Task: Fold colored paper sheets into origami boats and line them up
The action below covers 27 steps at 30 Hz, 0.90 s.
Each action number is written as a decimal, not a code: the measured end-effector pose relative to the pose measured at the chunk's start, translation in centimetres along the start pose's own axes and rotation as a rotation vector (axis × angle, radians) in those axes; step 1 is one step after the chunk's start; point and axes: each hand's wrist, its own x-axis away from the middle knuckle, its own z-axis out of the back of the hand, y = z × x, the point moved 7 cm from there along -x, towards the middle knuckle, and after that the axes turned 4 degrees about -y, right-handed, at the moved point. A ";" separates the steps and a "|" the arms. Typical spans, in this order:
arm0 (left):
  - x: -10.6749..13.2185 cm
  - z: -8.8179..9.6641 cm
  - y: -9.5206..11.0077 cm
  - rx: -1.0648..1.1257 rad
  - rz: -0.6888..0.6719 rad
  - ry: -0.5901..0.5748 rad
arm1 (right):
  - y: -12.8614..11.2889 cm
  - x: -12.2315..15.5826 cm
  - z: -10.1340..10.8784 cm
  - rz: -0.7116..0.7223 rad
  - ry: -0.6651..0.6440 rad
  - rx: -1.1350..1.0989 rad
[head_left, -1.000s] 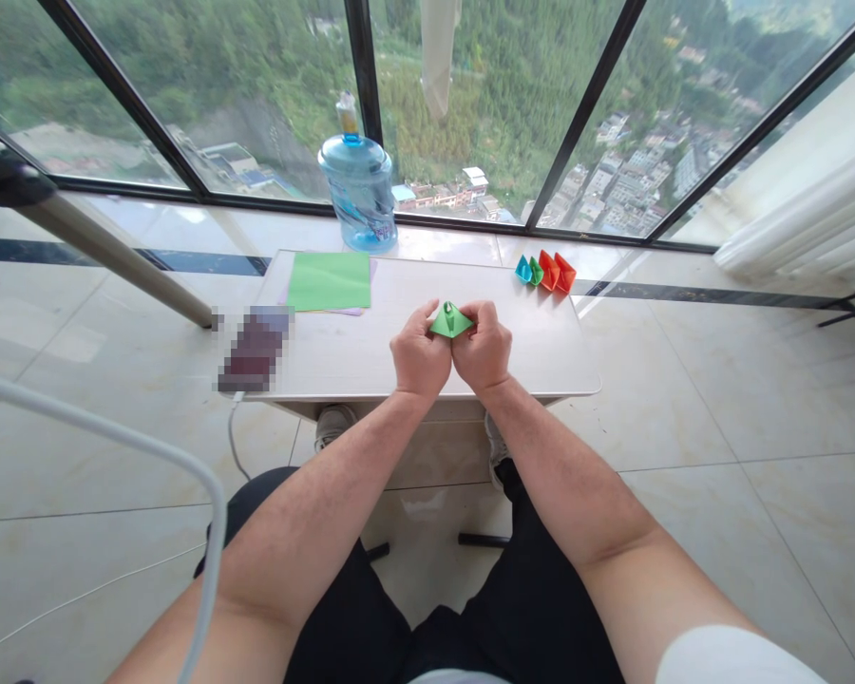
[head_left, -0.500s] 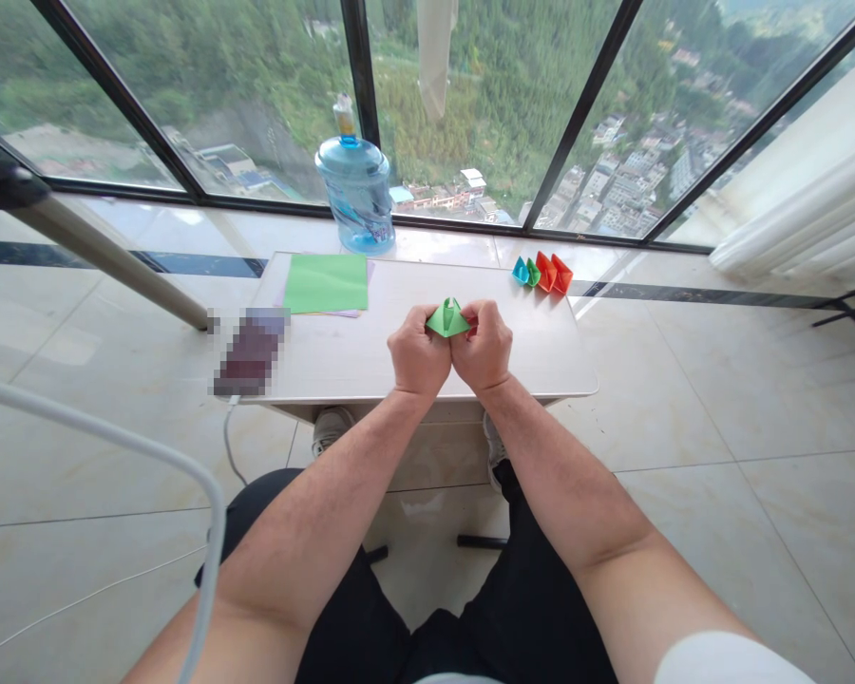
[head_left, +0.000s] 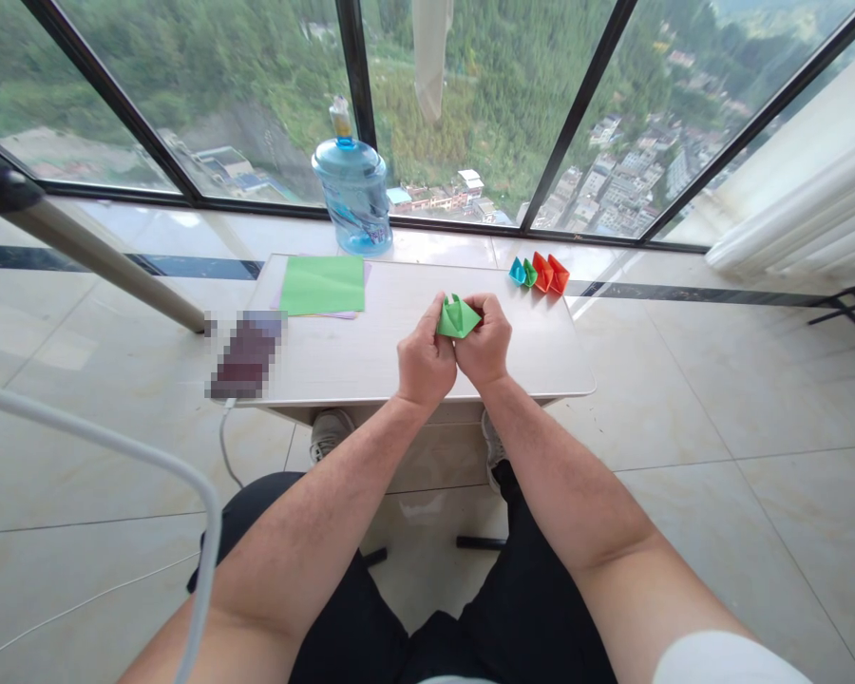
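Observation:
Between my two hands, over the front part of the white table (head_left: 342, 361), is a folded green paper boat (head_left: 460, 318). My left hand (head_left: 427, 356) is closed on its left side, the thumb pointing up along the paper. Around its right side the fingers of my right hand (head_left: 485, 340) are curled. My hands touch each other below the boat, and most fingertips are hidden. At the table's far right corner stand several small folded paper boats: a blue one (head_left: 517, 272), a green one (head_left: 530, 273) and two red ones (head_left: 550, 274).
Green paper sheets (head_left: 323, 285) lie stacked at the table's back left. A pixelated phone-like object (head_left: 246, 356) with a white cable (head_left: 226, 437) rests at the left edge. Behind the table stands a blue water jug (head_left: 356, 199) by the window. A white curved tube (head_left: 114, 437) crosses the lower left.
The green paper boat has turned and tilted slightly to the right in my hands. My left hand has shifted a little right, its thumb now raised.

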 end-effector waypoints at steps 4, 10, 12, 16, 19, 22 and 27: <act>-0.1 0.1 0.1 -0.031 -0.085 0.025 | -0.2 -0.2 0.0 0.027 0.005 -0.025; -0.3 0.4 0.2 -0.057 -0.170 0.031 | -0.2 -0.6 -0.3 0.069 -0.030 -0.113; -0.3 0.5 0.3 -0.060 -0.173 0.041 | -0.3 -0.5 -0.3 0.090 -0.007 -0.121; -0.3 0.6 0.4 -0.061 -0.175 0.051 | -0.3 -0.2 -0.3 0.141 0.042 -0.159; -0.4 0.6 0.5 -0.047 -0.179 0.047 | -0.2 -0.2 -0.2 0.152 0.052 -0.187; -0.5 0.6 0.5 -0.018 -0.182 0.041 | 0.0 -0.3 -0.3 0.130 0.051 -0.191; -0.5 0.7 0.5 -0.003 -0.171 0.039 | 0.6 -0.3 -0.5 0.060 0.042 -0.162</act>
